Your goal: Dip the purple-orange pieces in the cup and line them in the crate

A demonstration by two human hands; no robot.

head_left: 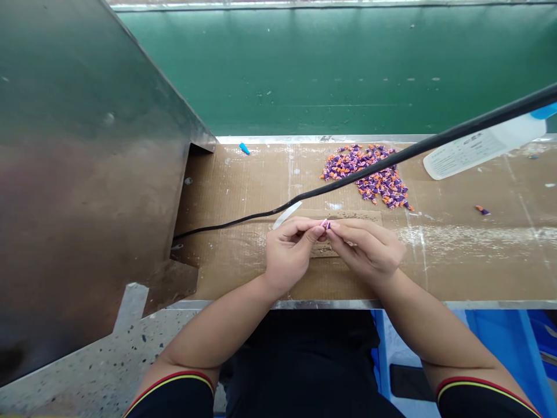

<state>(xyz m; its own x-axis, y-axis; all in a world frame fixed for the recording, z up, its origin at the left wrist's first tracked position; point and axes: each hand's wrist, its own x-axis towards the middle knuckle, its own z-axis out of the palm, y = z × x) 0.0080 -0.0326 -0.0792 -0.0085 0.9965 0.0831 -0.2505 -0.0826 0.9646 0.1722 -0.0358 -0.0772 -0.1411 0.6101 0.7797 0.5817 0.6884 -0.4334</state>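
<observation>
My left hand (289,252) and my right hand (369,248) meet above the cardboard-covered bench, fingertips pinched together. Between them is a small purple and pink piece (326,225), mostly covered by the fingers. Both hands grip it. Beyond them lies a pile of small purple, orange and white pieces (383,184), partly crossed by a black cable. One similar loose piece (483,210) rests on the cardboard to the right.
A black cable (339,184) runs diagonally over the bench (243,267). At the left stands a large metal panel (87,174). A white bottle (483,148) lies at the right, a small blue cap (244,148) at the back, a white strip (287,215) near my left hand.
</observation>
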